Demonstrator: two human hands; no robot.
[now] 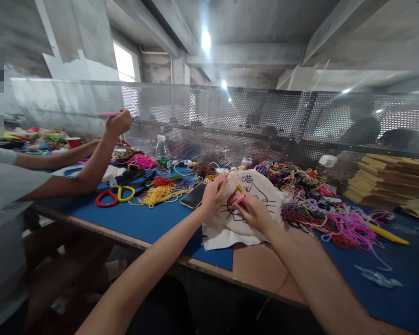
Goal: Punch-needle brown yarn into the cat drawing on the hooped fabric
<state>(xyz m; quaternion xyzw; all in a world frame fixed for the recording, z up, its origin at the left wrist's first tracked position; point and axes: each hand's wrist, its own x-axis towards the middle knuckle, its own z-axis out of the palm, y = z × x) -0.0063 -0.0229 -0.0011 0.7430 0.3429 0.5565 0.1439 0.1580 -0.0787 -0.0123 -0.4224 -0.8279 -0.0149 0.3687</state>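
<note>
A white cloth (217,235) is stretched in a round embroidery hoop (274,184), tilted up from the table. Black lines on it draw a cat's face with whiskers and a written character, and a patch of brown-orange stitching (234,194) fills part of the left side. My left hand (212,194) is closed on the hoop's upper left edge. Between the fingers of my right hand (257,211) is a pink punch needle (239,200), held against the cloth near the stitched patch. The needle's tip is too small to make out.
A phone (194,195), yellow yarn (158,195) and red-and-yellow-handled scissors (117,194) lie to the left, near a bottle (163,156). Tangled yarn (317,209) and stacked brown paper (377,181) are at right. A co-worker's raised hand (119,123) holds a pink tool at left.
</note>
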